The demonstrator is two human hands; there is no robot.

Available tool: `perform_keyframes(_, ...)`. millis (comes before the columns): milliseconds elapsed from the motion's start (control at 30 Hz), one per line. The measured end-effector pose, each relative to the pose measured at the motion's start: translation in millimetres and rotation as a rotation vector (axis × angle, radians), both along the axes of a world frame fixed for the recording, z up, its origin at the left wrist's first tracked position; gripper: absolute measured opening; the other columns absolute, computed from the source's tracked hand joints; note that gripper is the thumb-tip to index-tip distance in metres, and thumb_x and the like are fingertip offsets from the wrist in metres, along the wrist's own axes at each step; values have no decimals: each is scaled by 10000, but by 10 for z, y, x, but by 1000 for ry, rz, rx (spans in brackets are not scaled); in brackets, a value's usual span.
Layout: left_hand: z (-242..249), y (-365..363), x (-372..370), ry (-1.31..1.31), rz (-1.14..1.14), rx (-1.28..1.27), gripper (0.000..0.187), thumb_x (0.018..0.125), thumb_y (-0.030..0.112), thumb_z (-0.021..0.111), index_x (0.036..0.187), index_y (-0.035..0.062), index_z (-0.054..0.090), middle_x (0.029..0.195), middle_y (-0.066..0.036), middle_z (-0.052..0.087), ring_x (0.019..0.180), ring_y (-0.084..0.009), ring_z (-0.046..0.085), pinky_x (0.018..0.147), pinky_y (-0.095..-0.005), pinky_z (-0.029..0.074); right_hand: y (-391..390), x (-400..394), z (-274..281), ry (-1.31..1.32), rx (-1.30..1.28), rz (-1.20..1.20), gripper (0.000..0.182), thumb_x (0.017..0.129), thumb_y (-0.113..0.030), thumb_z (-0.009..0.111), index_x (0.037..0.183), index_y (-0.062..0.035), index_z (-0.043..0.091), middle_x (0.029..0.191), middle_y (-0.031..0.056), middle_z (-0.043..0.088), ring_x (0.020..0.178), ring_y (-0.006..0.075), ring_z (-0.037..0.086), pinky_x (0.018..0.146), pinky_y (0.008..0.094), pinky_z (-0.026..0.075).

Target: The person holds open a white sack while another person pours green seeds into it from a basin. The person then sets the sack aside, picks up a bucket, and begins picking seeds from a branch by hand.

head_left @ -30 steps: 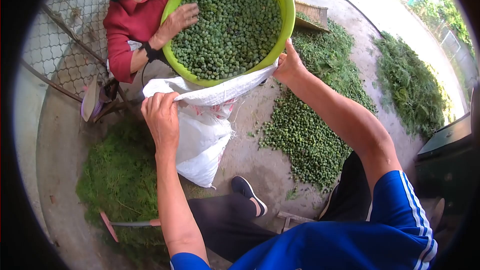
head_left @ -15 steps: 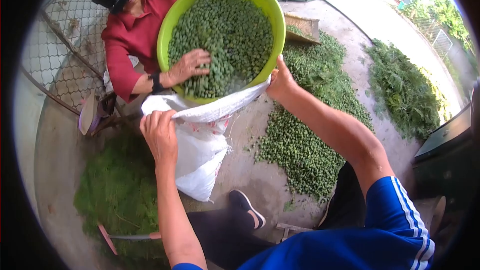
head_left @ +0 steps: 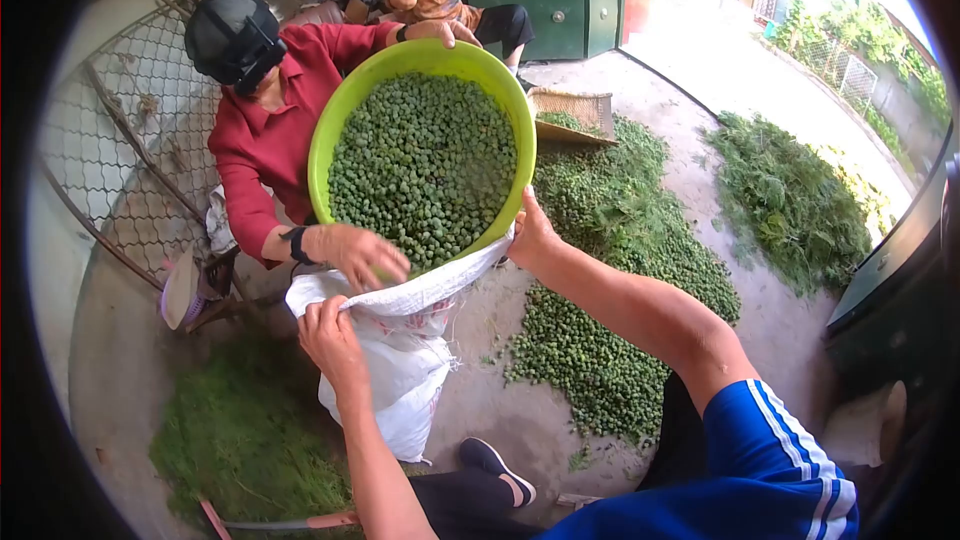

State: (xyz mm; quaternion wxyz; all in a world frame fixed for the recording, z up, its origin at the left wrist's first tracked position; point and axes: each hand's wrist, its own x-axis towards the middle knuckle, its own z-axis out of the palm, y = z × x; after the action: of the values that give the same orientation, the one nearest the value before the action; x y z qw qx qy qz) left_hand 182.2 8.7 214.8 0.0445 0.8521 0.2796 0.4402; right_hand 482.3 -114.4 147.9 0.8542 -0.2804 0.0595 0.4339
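Hands hold the mouth of the white sack point(head_left: 400, 380) open: the left hand point(head_left: 330, 340) has a closed grip on its rim at 9 o'clock, the right hand point(head_left: 530, 235) grips the rim at 3 o'clock. A co-worker tilts the green basin point(head_left: 345, 115) of green pods point(head_left: 425, 165) just above it.

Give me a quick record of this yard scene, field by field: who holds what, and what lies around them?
left hand: grips the left edge of the white sack's mouth
right hand: holds the sack's right edge, up against the basin's rim
green basin: tilted over the sack's mouth, full of small green pods
co-worker in red shirt: one hand on the basin's far rim, the other hand on the pods at its lower lip
ground: pods in a long heap, leafy cuttings to the right, a woven tray behind
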Motion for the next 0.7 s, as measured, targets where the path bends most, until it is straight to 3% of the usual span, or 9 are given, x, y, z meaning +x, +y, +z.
perform_keyframes(300, 80, 45, 23, -19, -80, -43, 149, 756, 0, 535, 877, 31, 616, 841, -109, 537, 847, -310, 500, 765, -403, 402, -57, -93, 102, -1, -35, 27, 732, 777, -664, 495, 1282, -146, 385, 1302, 105, 426, 1180, 321, 396, 980, 551, 298)
perform_keyframes(333, 37, 73, 26, -34, -78, -24, 175, 748, -7, 503, 895, -15, 597, 838, -163, 541, 849, -350, 511, 780, -416, 404, -29, -49, 33, -6, -50, 5, 744, 760, -676, 509, 1273, -148, 396, 1293, 108, 434, 1166, 324, 403, 974, 551, 303)
perform_keyframes(367, -19, 117, 31, -69, -89, -86, 138, 762, 4, 530, 874, 16, 609, 837, -123, 541, 851, -315, 515, 752, -398, 406, 33, -19, -59, -8, -66, -20, 756, 743, -687, 522, 1264, -151, 406, 1285, 111, 442, 1152, 327, 409, 967, 551, 308)
perform_keyframes(433, -73, 171, 31, -75, -125, -75, 157, 775, -9, 508, 900, 11, 601, 856, -123, 543, 857, -314, 519, 752, -401, 408, 110, -74, -2, -18, -108, -132, 757, 763, -704, 467, 1117, -35, 477, 1124, 161, 524, 1055, 322, 465, 926, 507, 357)
perform_keyframes(500, -31, 139, 46, -83, -134, -73, 161, 782, -17, 495, 906, 3, 595, 862, -125, 539, 856, -311, 520, 749, -402, 408, 131, 35, -129, 42, -48, -58, 681, 736, -660, 565, 1200, -168, 478, 1240, 103, 487, 1107, 322, 441, 945, 518, 348)
perform_keyframes(700, -16, 129, 86, -83, -151, -86, 164, 779, -29, 496, 918, -19, 582, 861, -131, 526, 847, -308, 519, 742, -387, 414, 170, 42, -199, 47, -69, -161, 616, 750, -638, 572, 1140, -164, 523, 1186, 86, 516, 1031, 307, 480, 904, 506, 383)
